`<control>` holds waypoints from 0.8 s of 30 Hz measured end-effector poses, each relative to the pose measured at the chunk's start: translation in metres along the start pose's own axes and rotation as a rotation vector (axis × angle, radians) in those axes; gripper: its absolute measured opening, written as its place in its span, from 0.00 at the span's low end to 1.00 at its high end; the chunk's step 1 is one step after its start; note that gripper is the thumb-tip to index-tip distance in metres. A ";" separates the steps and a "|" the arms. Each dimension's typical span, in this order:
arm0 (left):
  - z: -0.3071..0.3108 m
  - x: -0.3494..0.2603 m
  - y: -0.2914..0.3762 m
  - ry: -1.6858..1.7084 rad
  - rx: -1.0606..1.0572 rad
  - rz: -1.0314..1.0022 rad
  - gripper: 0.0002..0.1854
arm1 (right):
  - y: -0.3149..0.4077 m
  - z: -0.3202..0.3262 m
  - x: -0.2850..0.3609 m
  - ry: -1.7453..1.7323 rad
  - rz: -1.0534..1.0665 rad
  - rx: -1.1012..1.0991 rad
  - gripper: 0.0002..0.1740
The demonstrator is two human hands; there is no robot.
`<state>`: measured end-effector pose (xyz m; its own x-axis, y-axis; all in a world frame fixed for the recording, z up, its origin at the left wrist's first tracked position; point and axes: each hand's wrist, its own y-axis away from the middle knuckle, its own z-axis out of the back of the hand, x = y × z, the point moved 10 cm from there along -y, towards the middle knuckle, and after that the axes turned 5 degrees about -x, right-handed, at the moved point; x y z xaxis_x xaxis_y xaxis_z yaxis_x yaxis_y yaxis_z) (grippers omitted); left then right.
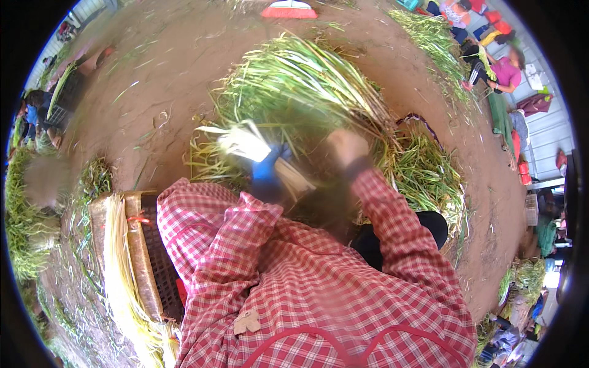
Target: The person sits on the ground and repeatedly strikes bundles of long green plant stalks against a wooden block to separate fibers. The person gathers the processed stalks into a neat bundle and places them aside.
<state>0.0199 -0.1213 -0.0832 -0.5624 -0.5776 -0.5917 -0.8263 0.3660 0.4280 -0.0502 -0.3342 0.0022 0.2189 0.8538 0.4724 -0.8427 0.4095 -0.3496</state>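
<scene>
My left hand [266, 172], in a blue glove, is shut around a bundle of pale stalks [297, 181]. White and yellow-green ends of that bundle fan out above the glove, blurred by motion. My right hand [348, 146] is bare and also blurred, with its fingers curled. It is beside the root ends of a heap of long leafy green stalks [294, 78]; whether it holds anything cannot be made out. Right of it, loose green leaves [414, 170] fill what looks like a container with a dark rim. More yellowish leaves [214, 158] lie behind my left hand.
At my left, a long bunch of pale stalks [117, 248] lies on a covered plastic crate [149, 257]. A red-bristled broom head [290, 10] lies on the dirt floor [175, 69] ahead. People sit by more stalk heaps, including a person in a pink top [508, 73].
</scene>
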 end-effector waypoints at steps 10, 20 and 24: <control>-0.012 0.024 -0.006 0.405 0.113 0.329 0.15 | -0.070 0.068 -0.014 0.039 0.011 -0.263 0.04; -0.005 0.011 -0.007 0.124 0.136 0.217 0.15 | 0.071 -0.023 0.009 -0.994 -0.509 0.279 0.13; -0.008 0.010 0.012 -0.048 0.078 0.200 0.15 | 0.128 -0.062 0.015 -1.259 -0.824 0.510 0.14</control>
<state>0.0047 -0.1285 -0.0782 -0.7148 -0.4530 -0.5328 -0.6968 0.5267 0.4869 -0.1240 -0.2492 -0.0853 0.3678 -0.4441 0.8170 -0.8306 0.2382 0.5033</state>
